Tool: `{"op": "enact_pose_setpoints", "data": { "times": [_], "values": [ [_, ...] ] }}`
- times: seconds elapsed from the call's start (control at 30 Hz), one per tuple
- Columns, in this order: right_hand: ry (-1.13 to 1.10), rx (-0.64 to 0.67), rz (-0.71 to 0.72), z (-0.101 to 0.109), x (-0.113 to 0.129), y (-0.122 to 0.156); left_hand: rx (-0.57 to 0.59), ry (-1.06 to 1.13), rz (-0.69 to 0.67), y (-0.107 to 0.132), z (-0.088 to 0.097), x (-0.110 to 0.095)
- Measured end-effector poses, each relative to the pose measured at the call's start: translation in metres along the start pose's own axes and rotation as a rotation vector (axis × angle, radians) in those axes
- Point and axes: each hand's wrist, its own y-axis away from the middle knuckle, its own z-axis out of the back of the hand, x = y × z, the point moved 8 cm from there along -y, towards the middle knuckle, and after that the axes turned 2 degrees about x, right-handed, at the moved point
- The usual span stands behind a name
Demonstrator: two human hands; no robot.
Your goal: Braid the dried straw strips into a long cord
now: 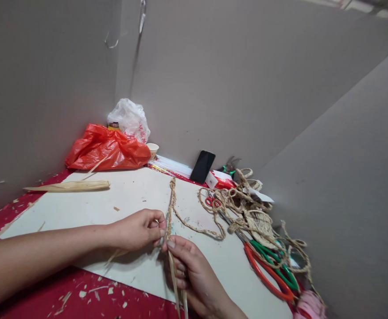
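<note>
A tan braided straw cord (170, 217) runs up the white board from my fingers, then bends and trails right toward a pile of the same cord. My right hand (192, 270) pinches the lower end of this braid between thumb and fingers. Loose pale strands (174, 279) hang below it toward me. Just left of the braid, my left hand (141, 228) is closed, thumb against fingers. A thin straw strand (114, 256) sticks out beneath that hand and seems to be in its grip; the fingertips partly hide it.
A bundle of dry leaf (77, 186) lies at the left. Behind are a red plastic bag (107, 148), a paper cup (153, 150) and a phone (203, 166). At right are coiled cord (258, 223), large scissors (269, 274) and small red scissors (213, 202). Grey panels enclose the table.
</note>
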Motion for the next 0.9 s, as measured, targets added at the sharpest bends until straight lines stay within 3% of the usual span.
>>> {"op": "enact_pose_setpoints", "data": {
  "times": [0.23, 0.6, 0.9],
  "values": [
    [0.079, -0.004, 0.01, 0.0, 0.003, -0.001, 0.021, 0.127, 0.046, -0.003, 0.003, 0.001],
    [0.048, 0.008, 0.007, 0.002, 0.002, -0.001, 0.063, 0.069, 0.219, 0.0, 0.007, 0.008],
    [0.02, 0.041, -0.021, 0.001, -0.001, -0.002, 0.044, 0.09, 0.178, -0.003, 0.008, 0.012]
  ]
}}
